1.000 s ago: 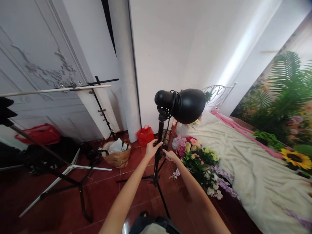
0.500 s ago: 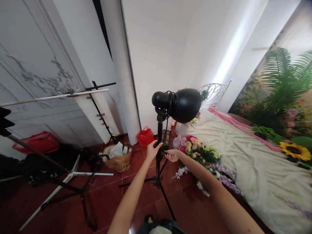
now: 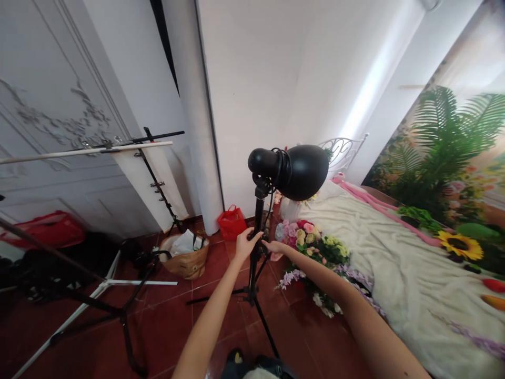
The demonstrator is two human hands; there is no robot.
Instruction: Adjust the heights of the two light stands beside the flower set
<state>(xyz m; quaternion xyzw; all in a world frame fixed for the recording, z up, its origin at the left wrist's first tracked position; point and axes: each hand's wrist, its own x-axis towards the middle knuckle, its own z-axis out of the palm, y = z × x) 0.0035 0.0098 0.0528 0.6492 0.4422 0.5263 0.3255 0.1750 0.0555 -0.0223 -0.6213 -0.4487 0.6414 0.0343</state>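
A black studio lamp (image 3: 300, 171) with a round reflector sits on top of a black light stand (image 3: 257, 221) on the red tiled floor. My left hand (image 3: 245, 243) is wrapped round the stand's pole just below mid height. My right hand (image 3: 275, 247) pinches a small black knob on the right side of the pole, at the same height. The stand's tripod legs (image 3: 254, 305) spread out on the floor below my hands.
A bank of artificial flowers (image 3: 319, 252) lies right of the stand beside a cream blanket (image 3: 398, 263). A woven basket (image 3: 184, 258) and a red bag (image 3: 232, 221) stand by the wall. Another tripod (image 3: 106, 300) and a white crossbar (image 3: 87, 151) fill the left.
My right hand's fingers have shifted on the knob, from curled under it to pinching it from the side. The view has shifted slightly. My left hand keeps its hold.
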